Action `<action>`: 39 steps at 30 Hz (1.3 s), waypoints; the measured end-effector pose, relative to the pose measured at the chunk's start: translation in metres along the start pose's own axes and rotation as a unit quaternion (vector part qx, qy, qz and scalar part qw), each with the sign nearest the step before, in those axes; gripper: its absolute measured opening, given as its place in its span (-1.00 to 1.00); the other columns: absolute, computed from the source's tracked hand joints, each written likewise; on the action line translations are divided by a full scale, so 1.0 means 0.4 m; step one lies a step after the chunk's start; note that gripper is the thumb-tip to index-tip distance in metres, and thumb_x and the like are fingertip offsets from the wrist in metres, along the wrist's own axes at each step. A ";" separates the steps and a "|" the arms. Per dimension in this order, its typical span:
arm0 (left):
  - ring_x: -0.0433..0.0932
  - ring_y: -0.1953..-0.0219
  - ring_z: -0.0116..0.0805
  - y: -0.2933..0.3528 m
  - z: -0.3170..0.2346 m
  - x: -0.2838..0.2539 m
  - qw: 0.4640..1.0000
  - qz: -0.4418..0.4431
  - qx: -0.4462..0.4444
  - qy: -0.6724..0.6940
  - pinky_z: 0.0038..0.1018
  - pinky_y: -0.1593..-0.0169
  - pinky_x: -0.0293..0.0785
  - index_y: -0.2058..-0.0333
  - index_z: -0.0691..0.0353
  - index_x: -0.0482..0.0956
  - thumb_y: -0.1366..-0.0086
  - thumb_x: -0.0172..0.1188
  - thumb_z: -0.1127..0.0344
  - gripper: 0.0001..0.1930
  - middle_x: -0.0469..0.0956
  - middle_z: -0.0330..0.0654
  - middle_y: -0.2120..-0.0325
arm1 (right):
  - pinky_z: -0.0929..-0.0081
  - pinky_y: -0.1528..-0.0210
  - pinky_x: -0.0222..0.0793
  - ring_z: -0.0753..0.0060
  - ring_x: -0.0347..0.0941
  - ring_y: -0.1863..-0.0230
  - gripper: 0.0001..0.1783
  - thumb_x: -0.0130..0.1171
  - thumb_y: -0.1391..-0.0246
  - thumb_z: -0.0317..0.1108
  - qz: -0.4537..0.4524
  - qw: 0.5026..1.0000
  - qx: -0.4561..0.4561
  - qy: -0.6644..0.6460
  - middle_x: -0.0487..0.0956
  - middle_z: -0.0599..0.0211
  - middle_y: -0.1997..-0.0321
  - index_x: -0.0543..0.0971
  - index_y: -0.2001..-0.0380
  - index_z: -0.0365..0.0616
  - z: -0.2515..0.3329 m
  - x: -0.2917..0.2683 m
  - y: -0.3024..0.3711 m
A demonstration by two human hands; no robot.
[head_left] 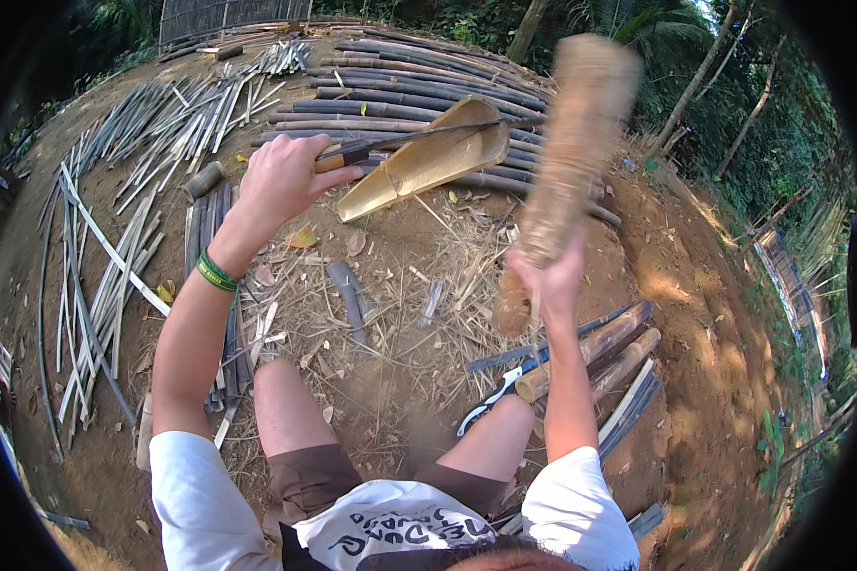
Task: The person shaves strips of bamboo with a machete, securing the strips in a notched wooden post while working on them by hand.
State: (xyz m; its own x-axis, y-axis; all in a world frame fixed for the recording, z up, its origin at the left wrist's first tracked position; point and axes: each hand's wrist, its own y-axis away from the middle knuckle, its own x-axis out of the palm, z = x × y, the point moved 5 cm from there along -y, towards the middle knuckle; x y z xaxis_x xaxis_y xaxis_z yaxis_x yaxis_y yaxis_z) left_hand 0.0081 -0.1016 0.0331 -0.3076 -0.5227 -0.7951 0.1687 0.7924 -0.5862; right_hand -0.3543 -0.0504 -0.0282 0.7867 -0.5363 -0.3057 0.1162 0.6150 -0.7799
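Bamboo half-section pointing lower-left

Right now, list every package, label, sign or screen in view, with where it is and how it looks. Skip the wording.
No packages, signs or screens show.
Printed shirt: on the person's chest at the bottom edge, white cloth with dark curved lettering.
Wristband: around the wrist below the left hand, a narrow green band with small pale markings.
Nothing printed shows on the knife handle, the split bamboo piece or the wooden mallet in the right hand.
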 end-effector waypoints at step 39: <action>0.66 0.40 -0.03 0.178 0.105 0.140 0.931 -0.025 -0.281 0.231 -0.17 0.26 0.50 0.34 0.35 0.65 -0.28 0.28 -0.12 -0.49 0.63 0.05 0.56 | 0.17 -0.12 0.48 -0.05 0.59 -0.01 -0.12 0.55 0.46 -0.06 0.181 0.777 0.574 0.186 0.64 -0.06 0.03 0.52 0.00 -0.32 -0.427 0.366 1.055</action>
State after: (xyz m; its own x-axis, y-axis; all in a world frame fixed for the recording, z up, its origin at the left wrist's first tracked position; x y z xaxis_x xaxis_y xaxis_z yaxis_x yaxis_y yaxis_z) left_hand 0.0423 -0.0877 -0.0599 -0.6943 -0.4755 -0.5402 -0.3341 0.8778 -0.3433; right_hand -0.2939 0.0318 -0.4953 0.6894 -0.2074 -0.6940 0.5597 0.7608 0.3286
